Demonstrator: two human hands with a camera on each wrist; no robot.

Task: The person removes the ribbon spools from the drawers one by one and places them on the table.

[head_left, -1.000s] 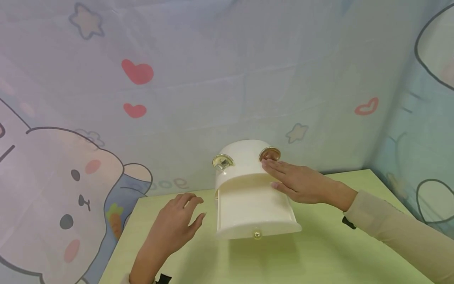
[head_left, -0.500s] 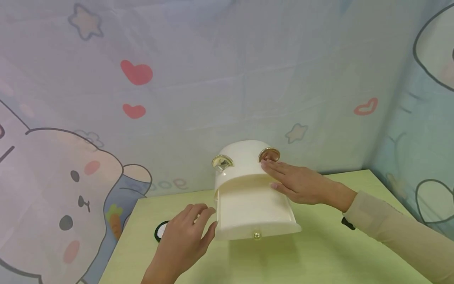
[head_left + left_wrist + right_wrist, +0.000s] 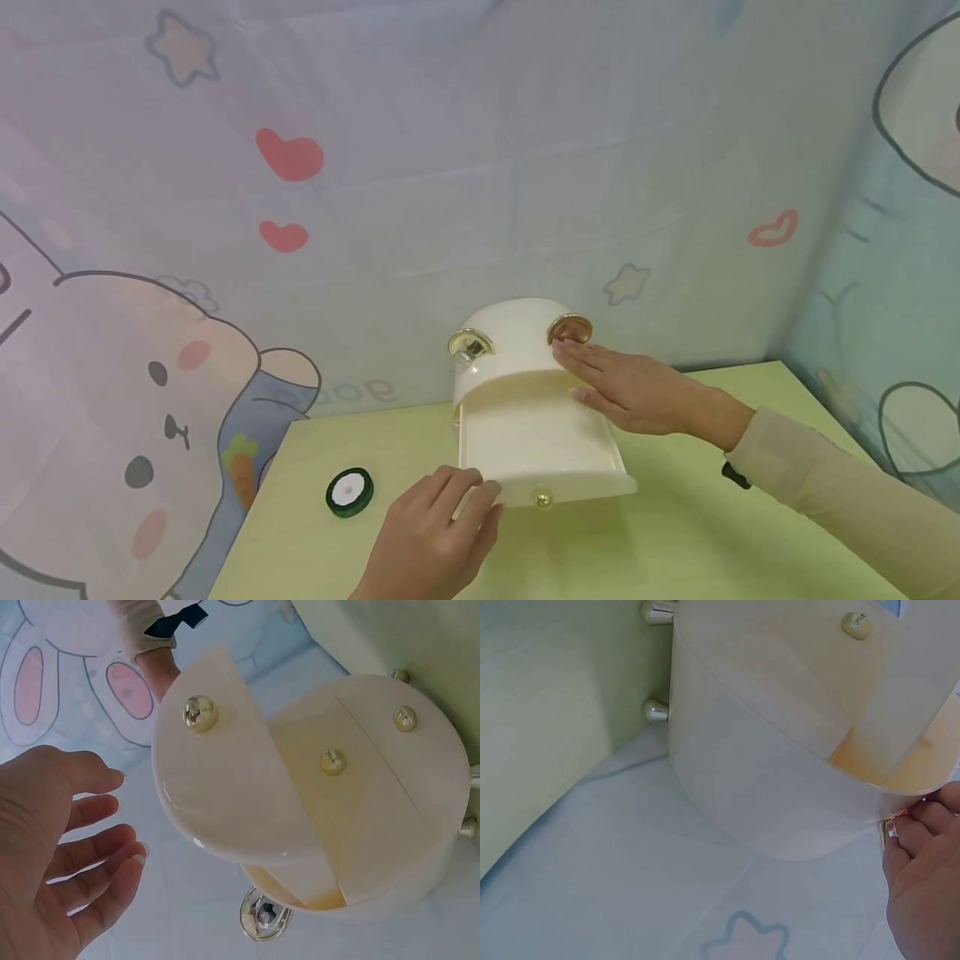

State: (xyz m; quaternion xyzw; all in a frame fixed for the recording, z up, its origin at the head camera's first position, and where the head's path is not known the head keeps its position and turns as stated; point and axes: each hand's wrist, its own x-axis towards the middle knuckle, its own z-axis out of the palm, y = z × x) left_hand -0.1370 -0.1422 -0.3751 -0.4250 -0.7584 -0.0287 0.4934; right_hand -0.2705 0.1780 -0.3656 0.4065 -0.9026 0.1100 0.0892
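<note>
A glossy white rounded storage box [image 3: 510, 333] stands on the table against the backdrop, with two gold-rimmed round fittings on its upper curve. Its upper drawer [image 3: 540, 433] is pulled out, and a gold knob [image 3: 543, 498] sits on the drawer front. My left hand [image 3: 438, 529] is at the front left corner of the drawer. Its fingers bend loosely around nothing, and the left wrist view shows a gap to the drawer front [image 3: 225, 765]. My right hand [image 3: 637, 387] rests with straight fingers on the box's right side, beside the right gold-rimmed fitting [image 3: 572, 326].
A dark green ribbon spool [image 3: 349, 492] with a white centre lies on the table left of the box. The pale green table [image 3: 720, 517] meets a printed cloth backdrop [image 3: 420, 208] behind. A lower drawer with gold knobs [image 3: 406, 718] shows in the left wrist view.
My left hand has moved right and toward me, to the drawer's front corner. The green spool, hidden at first, has come fully into view. My right hand has stayed in place.
</note>
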